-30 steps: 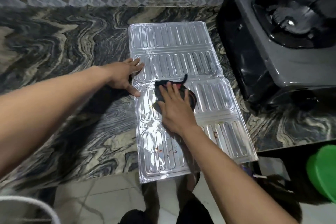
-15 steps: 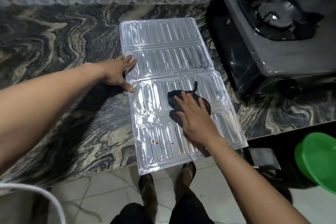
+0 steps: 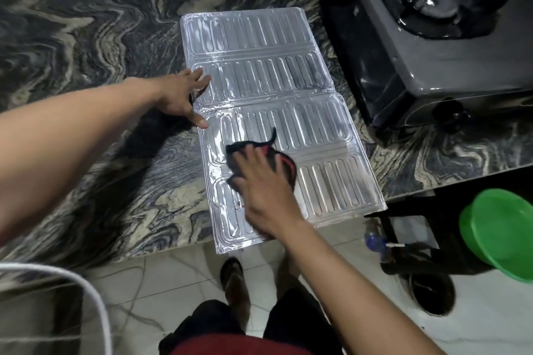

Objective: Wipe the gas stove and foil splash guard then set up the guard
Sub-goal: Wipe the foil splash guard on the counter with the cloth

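While the foil splash guard (image 3: 268,89) lies flat and unfolded on the marbled worktop (image 3: 86,72), its near edge juts past the worktop's front edge, over the tiled floor (image 3: 173,282). Both hands rest on it. The left hand (image 3: 181,98) is spread open, palm down, pressing the guard's left edge where two panels meet, with its thumb on the nearer panel and its fingers on the farther one. The right hand (image 3: 261,190) lies flat with fingers extended over a dark cloth (image 3: 284,161) with a red trim, pressing it onto the nearer half of the guard, toward its left side. Small reddish specks show on the foil just left of this hand. The gas stove (image 3: 432,46) stands on the worktop just to the right of the guard, not touching either hand. A green basin (image 3: 501,233) sits lower down at the right.
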Motion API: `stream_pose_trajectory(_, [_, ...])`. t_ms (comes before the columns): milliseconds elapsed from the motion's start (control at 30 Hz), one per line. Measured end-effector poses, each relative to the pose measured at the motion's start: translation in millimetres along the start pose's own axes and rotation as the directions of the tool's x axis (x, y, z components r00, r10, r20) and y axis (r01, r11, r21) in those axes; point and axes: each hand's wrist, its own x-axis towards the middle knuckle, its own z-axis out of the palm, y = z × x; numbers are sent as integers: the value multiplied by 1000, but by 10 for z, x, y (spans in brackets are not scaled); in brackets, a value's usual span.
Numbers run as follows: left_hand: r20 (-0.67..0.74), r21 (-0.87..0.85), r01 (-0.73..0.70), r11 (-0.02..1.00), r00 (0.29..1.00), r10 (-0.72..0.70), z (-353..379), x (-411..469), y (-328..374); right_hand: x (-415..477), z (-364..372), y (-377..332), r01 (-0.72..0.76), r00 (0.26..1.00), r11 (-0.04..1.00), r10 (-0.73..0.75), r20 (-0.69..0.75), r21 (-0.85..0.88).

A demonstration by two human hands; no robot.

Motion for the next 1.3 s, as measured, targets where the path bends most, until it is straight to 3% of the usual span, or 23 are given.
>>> stream_pose_trajectory(67, [2,1,0,1000,1000,0,-10,-16,15,-48,116,-250,103,991,994,-106,81,35])
stream_pose_trajectory(167, [7,5,7,1000,1000,-7,-4,-33,37,-199,202,-222,188,978,982,-188,87,13])
stream_pose_trajectory(367, [-153,15,-70,997,986,71,121,-269,248,-249,220,-43,120,992,993,-119,47,-16])
stream_pose_trajectory(633, [-75,-67,-5,998,997,0,376,-472,246,-247,137,93,129,989,991,-132,60,37])
stream_pose_trajectory(800, [-73,-54,9,999,997,-13,398,-473,268,-381,-122,746,-19,999,1000,19,-30,-1])
stream_pose_trajectory(933, [-63,-41,7,999,998,-10,393,-460,286,-562,-236,1206,-301,945,951,308,-110,74])
stream_pose_trajectory(1067, [-39,-16,14,1000,999,-14,378,-462,301,-533,-160,1021,-401,898,911,412,-154,99])
stream_pose_trajectory(1200, [-26,-5,18,1000,999,-18,360,-465,322,-504,-1,466,-127,983,990,117,-143,-65])
stream_pose_trajectory(1300, [-24,-3,23,1000,999,-24,354,-451,320,-412,193,1,35,999,999,-36,-28,-29])
